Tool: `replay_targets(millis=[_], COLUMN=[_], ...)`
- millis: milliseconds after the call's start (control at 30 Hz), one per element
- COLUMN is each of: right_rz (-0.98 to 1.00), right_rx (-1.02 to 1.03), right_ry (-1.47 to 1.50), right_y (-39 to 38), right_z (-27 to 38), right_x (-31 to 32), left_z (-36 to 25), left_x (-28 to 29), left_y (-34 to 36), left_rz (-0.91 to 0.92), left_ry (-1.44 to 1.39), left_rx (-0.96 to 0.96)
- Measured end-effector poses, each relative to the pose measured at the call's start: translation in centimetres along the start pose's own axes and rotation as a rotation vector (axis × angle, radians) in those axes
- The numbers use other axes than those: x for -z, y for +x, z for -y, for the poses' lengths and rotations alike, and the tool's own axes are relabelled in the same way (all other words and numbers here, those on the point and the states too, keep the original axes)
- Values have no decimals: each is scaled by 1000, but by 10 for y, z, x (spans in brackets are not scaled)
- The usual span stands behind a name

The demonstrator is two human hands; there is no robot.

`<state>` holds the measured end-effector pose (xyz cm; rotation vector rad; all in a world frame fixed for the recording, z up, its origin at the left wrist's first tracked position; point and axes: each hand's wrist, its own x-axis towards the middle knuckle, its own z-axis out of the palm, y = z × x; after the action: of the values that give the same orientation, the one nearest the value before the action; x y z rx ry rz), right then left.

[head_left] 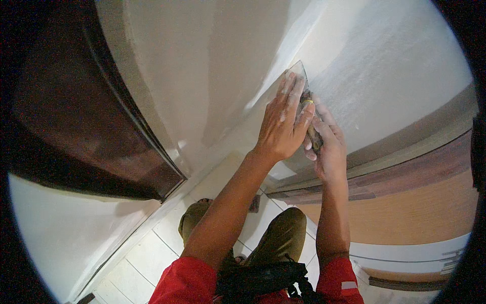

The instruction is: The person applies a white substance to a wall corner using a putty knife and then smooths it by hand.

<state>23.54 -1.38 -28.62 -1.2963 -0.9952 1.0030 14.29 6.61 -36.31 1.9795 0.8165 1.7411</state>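
Observation:
A putty knife (298,67) with a pale metal blade and dark, worn handle rests against the pale wall (385,55) at an inner corner, where white filler streaks run. My left hand (282,121), dusted white, has its fingers pressed along the blade and its thumb over the neck of the knife. My right hand (331,144), also whitened, grips the handle just below and to the right. Part of the blade and handle is hidden under my fingers.
A dark brown framed panel (76,121) is on the left, with pale wall below. Purplish and light wood-toned surfaces (410,207) curve along the right. Below are white floor tiles (136,263), my bent legs in olive trousers (273,233) and a black bag (258,278) at my waist.

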Motion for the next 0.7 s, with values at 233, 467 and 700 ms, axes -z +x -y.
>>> replay_targets(millis=[233,467,700], right_rz=[20,-11,20], right_rx=[26,70,117], right_ry=[-131,-272,-259], right_y=[0,1,5], right_z=[8,17,16], right_x=[-1,6,9], left_z=[-6,-9,-10], left_x=[-4,-7,-12], left_y=[1,3,6], left_rz=[5,-50,-106], left_ry=[-16,-72,-80], left_rx=[117,51,-26])
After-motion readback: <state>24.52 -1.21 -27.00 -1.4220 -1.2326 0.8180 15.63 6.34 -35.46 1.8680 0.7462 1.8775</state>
